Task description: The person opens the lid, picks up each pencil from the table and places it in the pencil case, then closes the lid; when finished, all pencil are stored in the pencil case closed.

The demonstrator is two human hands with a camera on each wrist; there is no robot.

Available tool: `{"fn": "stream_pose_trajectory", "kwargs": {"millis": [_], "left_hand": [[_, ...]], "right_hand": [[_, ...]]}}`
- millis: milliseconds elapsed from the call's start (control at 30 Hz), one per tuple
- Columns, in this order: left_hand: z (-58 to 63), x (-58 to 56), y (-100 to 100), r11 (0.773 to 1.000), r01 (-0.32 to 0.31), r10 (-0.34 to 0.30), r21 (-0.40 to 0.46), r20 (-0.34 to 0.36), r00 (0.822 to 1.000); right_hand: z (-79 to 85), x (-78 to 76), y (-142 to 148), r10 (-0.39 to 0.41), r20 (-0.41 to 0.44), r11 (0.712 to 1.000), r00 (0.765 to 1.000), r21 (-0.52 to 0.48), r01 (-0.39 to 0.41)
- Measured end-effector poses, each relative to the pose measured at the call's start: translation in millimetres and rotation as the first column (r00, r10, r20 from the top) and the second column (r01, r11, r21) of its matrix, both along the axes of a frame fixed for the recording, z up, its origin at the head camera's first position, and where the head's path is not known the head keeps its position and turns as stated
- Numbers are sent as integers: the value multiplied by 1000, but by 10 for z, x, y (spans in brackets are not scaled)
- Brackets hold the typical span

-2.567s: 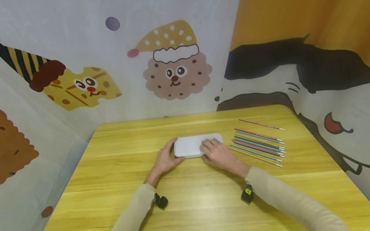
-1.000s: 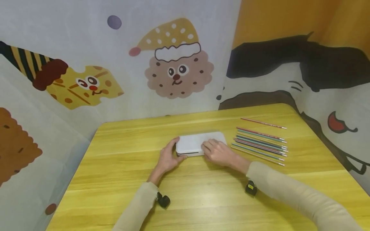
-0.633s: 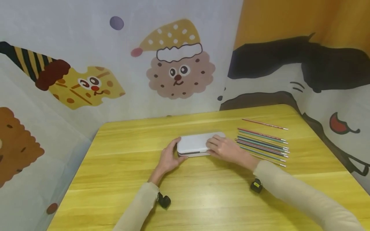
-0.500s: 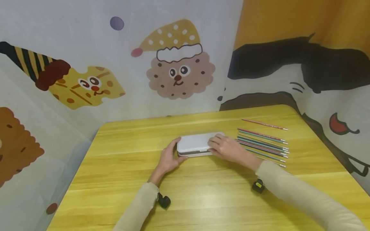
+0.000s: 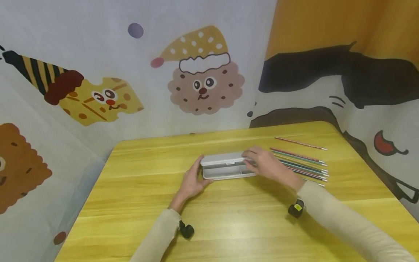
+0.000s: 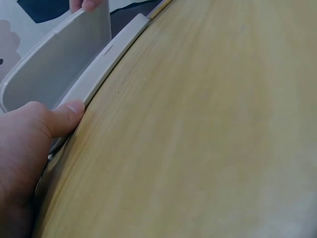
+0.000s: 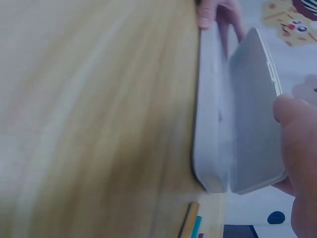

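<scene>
A white pencil case (image 5: 226, 171) lies on the table with its hinged lid (image 5: 218, 159) tilted up partway. Inside, the part I can see holds no pencils, and a small divider stands toward the right. My left hand (image 5: 192, 183) grips the case's left end, thumb at the front corner and fingers behind. The thumb (image 6: 69, 116) presses the front rim in the left wrist view. With my right hand (image 5: 265, 164) I pinch the lid's right part by its edge. The right wrist view shows that thumb on the raised lid (image 7: 255, 119).
Several pencils (image 5: 299, 155) with white erasers lie in a row right of the case, partly behind my right forearm. A lone red pencil (image 5: 301, 143) lies farther back. The wooden table (image 5: 235, 222) meets a cartoon-printed curtain (image 5: 147, 120) at its far edge.
The lid has swung up from closed and back, showing the inside of the case. My right hand has risen and moved right with it. My left hand keeps its grip on the left end.
</scene>
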State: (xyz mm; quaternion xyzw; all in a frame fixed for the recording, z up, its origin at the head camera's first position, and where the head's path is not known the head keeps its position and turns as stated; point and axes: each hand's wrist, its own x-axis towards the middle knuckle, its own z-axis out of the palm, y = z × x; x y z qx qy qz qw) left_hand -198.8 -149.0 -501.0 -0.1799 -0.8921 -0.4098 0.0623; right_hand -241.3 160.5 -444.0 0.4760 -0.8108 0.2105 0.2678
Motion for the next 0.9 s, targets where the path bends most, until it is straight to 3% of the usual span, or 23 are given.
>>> {"fn": "stream_pose_trajectory", "kwargs": {"millis": [167,333,567,733,900], "left_hand": [[-24,19,-21,1000,-24,24,-20,5,1000],[-9,3,-8,1000,-13,13,-6,-2,1000],[-4,-13,2,1000,-10,10,-23,-19,1000],[-14,-24,1,1000,-11,10,-30,-19,1000],[-21,-27,1,1000,-1,0,-23,-49,999]], "right_hand": [[60,-35,8,3,112,999,994,-45,2],[127,-96,46,5,232,990,973,-138,28],[167,-220,89,13,307,971,952,-230,60],[181,-295,104,6,385,955,923,-275,108],[206,-363,104,-5,487,945,873,-282,163]]}}
